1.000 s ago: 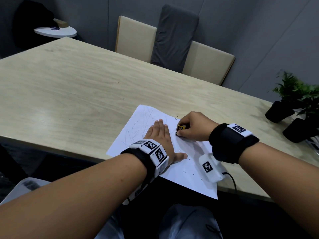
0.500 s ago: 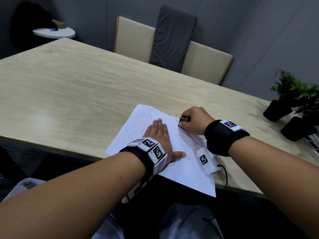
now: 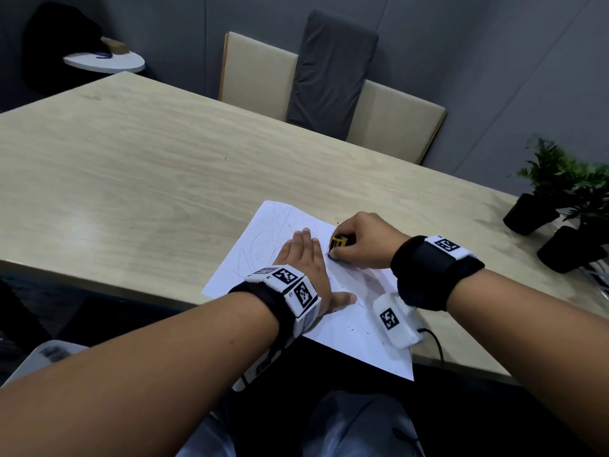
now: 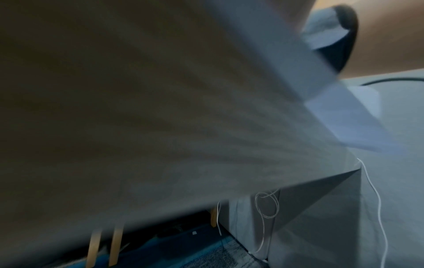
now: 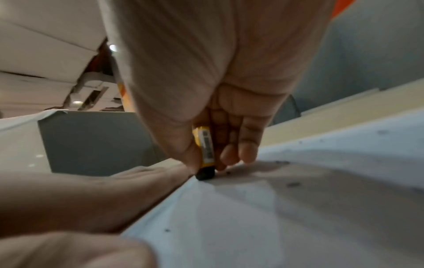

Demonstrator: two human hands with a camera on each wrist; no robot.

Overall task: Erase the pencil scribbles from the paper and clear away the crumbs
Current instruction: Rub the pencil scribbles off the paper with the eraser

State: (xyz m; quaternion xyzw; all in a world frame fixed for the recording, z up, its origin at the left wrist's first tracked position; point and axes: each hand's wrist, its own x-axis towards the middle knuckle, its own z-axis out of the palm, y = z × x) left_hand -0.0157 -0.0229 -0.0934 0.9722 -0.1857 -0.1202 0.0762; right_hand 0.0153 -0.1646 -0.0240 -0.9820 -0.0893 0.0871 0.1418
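Note:
A white sheet of paper (image 3: 359,328) lies at the near edge of the wooden table (image 3: 148,179), with faint pencil scribbles (image 3: 273,222) on its far left part. My left hand (image 3: 304,258) lies flat on the sheet, fingers straight. My right hand (image 3: 359,242) pinches a black eraser in a yellow sleeve (image 3: 337,243), seen close in the right wrist view as the eraser (image 5: 205,154) with its tip on the paper (image 5: 275,208) beside my left hand (image 5: 80,195). Dark crumbs (image 3: 361,326) dot the sheet. The left wrist view is blurred and shows the table's underside.
Two potted plants (image 3: 560,199) in black pots stand at the table's right end. A beige chair with a grey cushion (image 3: 329,77) stands behind the table. A small white round side table (image 3: 105,62) is at the far left. The paper's near corner overhangs the table edge.
My right hand with the eraser went away from me across the paper, then came back toward me. My left hand has stayed flat on the sheet.

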